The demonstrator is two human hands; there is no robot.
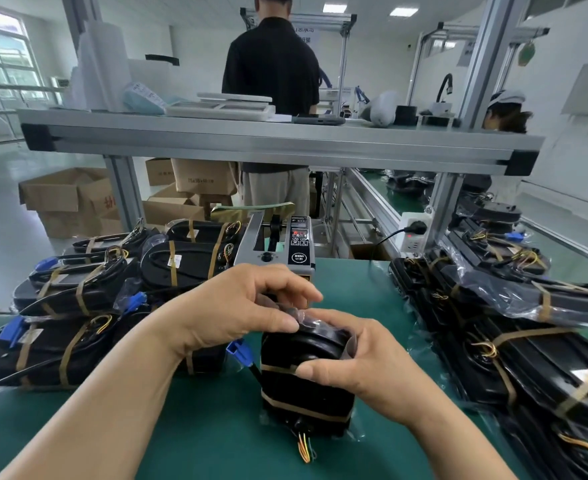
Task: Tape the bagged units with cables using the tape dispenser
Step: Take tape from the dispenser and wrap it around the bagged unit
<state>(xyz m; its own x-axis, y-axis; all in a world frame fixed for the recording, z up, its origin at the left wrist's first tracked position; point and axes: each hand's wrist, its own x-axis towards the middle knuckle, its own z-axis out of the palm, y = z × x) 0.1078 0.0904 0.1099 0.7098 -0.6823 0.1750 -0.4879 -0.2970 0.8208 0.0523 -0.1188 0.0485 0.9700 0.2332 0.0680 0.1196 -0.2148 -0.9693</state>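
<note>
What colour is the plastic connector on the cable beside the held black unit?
Blue. The plastic connector shows best in the head view.

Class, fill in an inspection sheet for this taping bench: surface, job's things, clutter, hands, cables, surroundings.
Surface: green mat covers the bench.
Job's things: bagged unit upright at centre, two tan tape bands round it; tape dispenser behind; taped units stacked left and right.
Clutter: nothing seen.
Hands: left hand pinches the bag film on top; right hand grips the unit's side.
Cables: blue connector beside the unit; coloured wires at its base; black lead plugged into power strip.
Surroundings: aluminium shelf overhead; cardboard boxes; a person standing beyond.
</note>
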